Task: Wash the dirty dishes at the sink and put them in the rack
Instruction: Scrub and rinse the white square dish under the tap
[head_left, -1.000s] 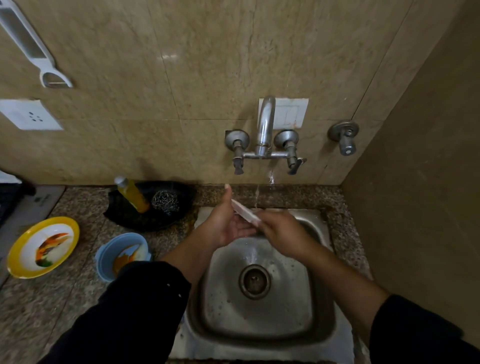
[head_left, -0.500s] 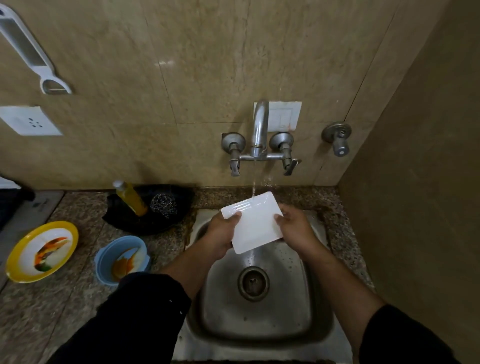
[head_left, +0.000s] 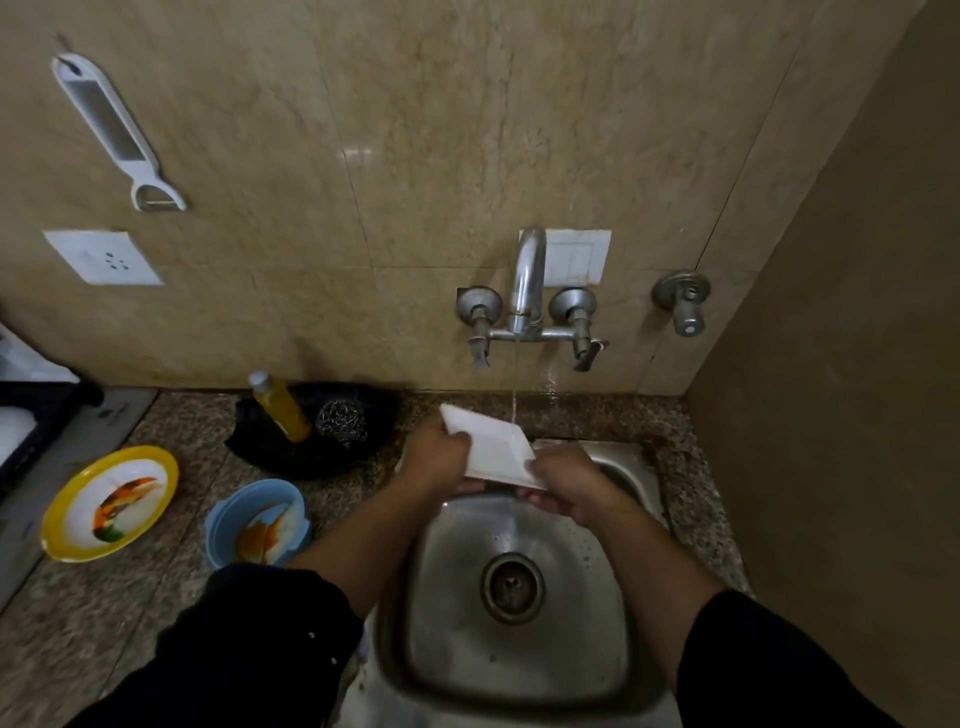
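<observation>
Closest, the steel sink sits between two dark sleeves, its drain uncovered. Over its far rim both hands hold the white rectangular dish, tilted above the basin. The left hand curls its fingers round the far-left short end with the thumb on top. The right hand pinches the near-right corner, fingers folded underneath. The dish's long axis therefore runs from far-left to near-right between the palms. A thin water stream from the tap strikes the dish's far edge, so rinsing looks like the step in hand. On the counter to the left are a soiled blue bowl and a yellow plate. A dark crate at the far left edge may be the rack; if so, the left hand is nearer for the carry.
</observation>
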